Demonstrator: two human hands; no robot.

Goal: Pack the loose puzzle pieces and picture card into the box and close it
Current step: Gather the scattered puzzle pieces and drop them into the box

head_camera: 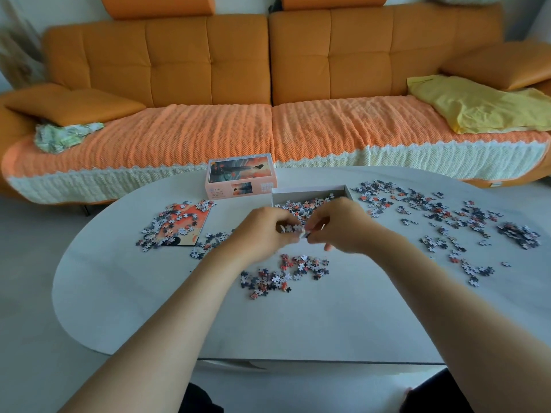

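Note:
My left hand (262,231) and my right hand (340,226) meet above the table's middle, both closed on a small clump of puzzle pieces (293,228). Just behind them the open white box tray (307,190) holds several pieces. The pink box lid (241,180) lies picture-up to its left. At the left, the orange picture card (190,222) lies partly under loose pieces. More pieces lie in a pile (283,274) below my hands and in a wide scatter (441,216) on the right.
The white oval table (298,323) ends close to my body. Behind it stands an orange sofa (268,70) with a knitted cover, a yellow cloth (483,105) at right and a crumpled green cloth (62,137) at left.

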